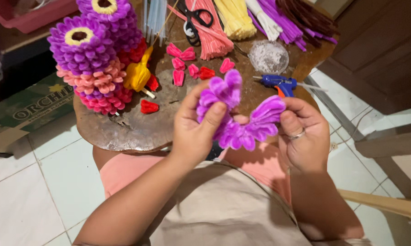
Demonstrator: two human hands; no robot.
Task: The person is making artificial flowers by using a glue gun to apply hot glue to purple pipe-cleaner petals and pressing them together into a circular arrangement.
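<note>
Both hands hold a purple pipe-cleaner flower (237,114) above my lap, in front of a round brown board (128,127). My left hand (196,127) grips its left side, thumb pressed on the upper petals. My right hand (303,136), a ring on one finger, pinches a petal on the right side. Several finished flowers lie on the board at the left: purple ones with yellow centres (84,45), pink ones (98,84) and a yellow bud (137,75).
Red and pink loose petals (182,64) lie on the board. A blue glue gun (280,84) sits just beyond my right hand. Scissors (194,20), bundles of pink, yellow, white and purple pipe cleaners (235,18), and a cardboard box (18,114) on the white tiled floor.
</note>
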